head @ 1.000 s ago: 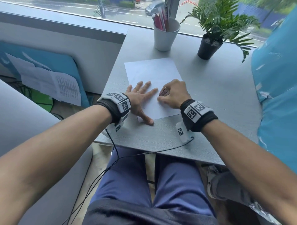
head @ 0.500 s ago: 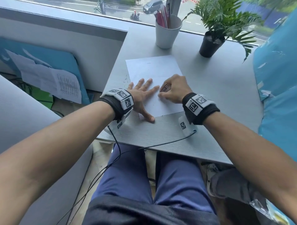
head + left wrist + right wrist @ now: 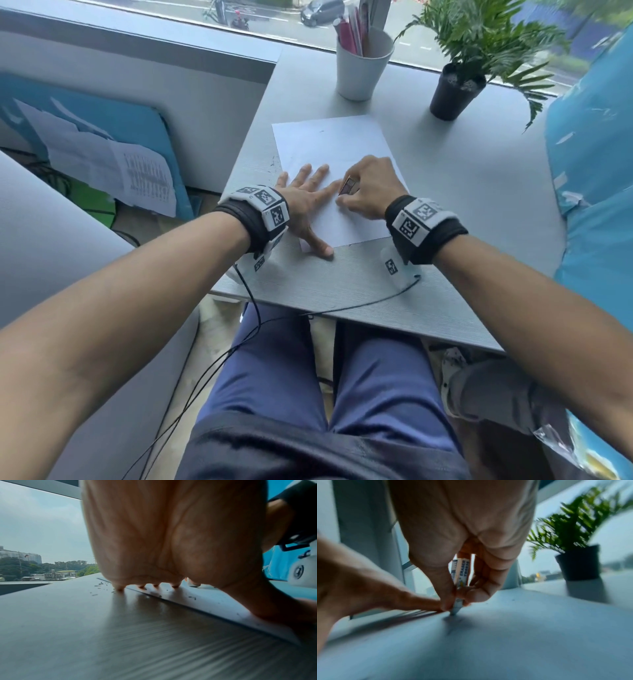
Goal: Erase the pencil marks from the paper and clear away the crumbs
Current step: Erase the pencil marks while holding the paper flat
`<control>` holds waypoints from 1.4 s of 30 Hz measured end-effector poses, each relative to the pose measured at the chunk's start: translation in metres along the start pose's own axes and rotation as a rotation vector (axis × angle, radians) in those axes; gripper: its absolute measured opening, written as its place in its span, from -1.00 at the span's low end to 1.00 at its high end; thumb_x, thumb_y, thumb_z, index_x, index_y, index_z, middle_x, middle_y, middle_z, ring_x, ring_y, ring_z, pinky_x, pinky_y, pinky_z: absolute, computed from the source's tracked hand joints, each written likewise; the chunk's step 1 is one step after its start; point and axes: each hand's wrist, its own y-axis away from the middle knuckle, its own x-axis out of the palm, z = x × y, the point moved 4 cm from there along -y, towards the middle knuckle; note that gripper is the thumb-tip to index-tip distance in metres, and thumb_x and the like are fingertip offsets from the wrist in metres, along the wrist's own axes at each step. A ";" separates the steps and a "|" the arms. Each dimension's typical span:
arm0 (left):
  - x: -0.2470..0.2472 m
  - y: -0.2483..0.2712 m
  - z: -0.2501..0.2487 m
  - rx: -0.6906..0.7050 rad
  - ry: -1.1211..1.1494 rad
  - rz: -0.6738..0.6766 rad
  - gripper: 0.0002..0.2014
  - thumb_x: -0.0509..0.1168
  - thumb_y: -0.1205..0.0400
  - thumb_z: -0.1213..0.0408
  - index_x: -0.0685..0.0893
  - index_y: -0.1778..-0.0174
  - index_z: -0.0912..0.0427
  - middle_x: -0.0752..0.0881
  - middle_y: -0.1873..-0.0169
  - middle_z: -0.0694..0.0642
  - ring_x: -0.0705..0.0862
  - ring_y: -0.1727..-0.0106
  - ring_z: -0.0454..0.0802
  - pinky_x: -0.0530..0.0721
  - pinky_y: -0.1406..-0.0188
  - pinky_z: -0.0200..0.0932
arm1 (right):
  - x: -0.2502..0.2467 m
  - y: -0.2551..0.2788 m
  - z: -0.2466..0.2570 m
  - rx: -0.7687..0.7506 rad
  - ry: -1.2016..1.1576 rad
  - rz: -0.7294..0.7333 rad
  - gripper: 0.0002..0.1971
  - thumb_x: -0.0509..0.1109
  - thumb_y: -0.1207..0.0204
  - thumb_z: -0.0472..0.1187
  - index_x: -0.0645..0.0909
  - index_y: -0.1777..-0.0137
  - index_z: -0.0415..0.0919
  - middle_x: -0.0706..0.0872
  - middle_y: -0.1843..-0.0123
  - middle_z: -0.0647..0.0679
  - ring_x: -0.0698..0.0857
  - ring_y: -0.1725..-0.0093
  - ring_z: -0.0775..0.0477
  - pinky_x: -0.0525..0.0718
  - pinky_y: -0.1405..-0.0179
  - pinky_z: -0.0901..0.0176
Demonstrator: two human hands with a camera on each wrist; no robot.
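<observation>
Little moved since earlier: right hand (image 3: 371, 186) still pinches eraser (image 3: 459, 574), rubbing paper (image 3: 334, 147) on counter (image 3: 462, 192); left hand (image 3: 305, 202) flat, fingers spread, pinning sheet. Erasing step; next, sweep crumbs (image 3: 101, 584).

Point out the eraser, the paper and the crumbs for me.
eraser (image 3: 460, 570): right wrist view, on its printed sleeve between the fingers.
paper (image 3: 329, 144): head view, on its bare far half.
crumbs (image 3: 101, 584): left wrist view, on the scatter beside the paper's edge.
</observation>
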 end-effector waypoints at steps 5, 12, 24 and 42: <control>0.000 -0.002 -0.001 0.000 -0.014 0.009 0.46 0.48 -0.17 -0.51 -0.45 -0.67 -0.14 -0.54 -0.64 0.02 -0.54 -0.65 0.13 -0.38 -0.63 0.36 | 0.003 0.005 0.006 -0.028 -0.013 0.039 -0.87 0.60 -0.28 -0.15 0.79 0.25 -0.20 0.68 0.40 0.01 0.66 0.38 0.04 0.53 0.50 0.37; 0.000 -0.004 -0.001 0.000 -0.021 0.013 0.47 0.48 -0.15 -0.52 -0.43 -0.68 -0.13 -0.54 -0.65 0.02 -0.54 -0.65 0.14 -0.39 -0.63 0.37 | 0.007 0.006 0.005 -0.010 -0.079 0.047 -0.88 0.63 -0.29 -0.11 0.75 0.28 -0.10 0.65 0.44 0.11 0.58 0.46 0.24 0.44 0.54 0.49; 0.006 0.004 0.013 0.028 -0.077 0.008 0.21 0.21 -0.38 -0.57 -0.44 -0.68 -0.18 -0.53 -0.65 -0.01 -0.49 -0.67 0.10 -0.41 -0.60 0.38 | -0.017 -0.004 -0.072 0.315 -0.211 -0.013 -0.77 0.65 -0.29 -0.06 0.79 0.17 -0.19 0.79 0.24 -0.04 0.72 0.19 -0.02 0.62 0.18 0.24; 0.037 0.041 -0.014 -0.081 -0.147 0.000 -0.06 -0.20 -0.61 -0.46 -0.42 -0.70 0.06 -0.47 -0.66 0.14 -0.37 -0.72 0.14 -0.32 -0.67 0.27 | -0.015 -0.009 -0.071 0.298 -0.223 0.021 -0.79 0.63 -0.29 -0.09 0.78 0.15 -0.17 0.82 0.16 -0.08 0.71 0.17 0.00 0.54 0.17 0.31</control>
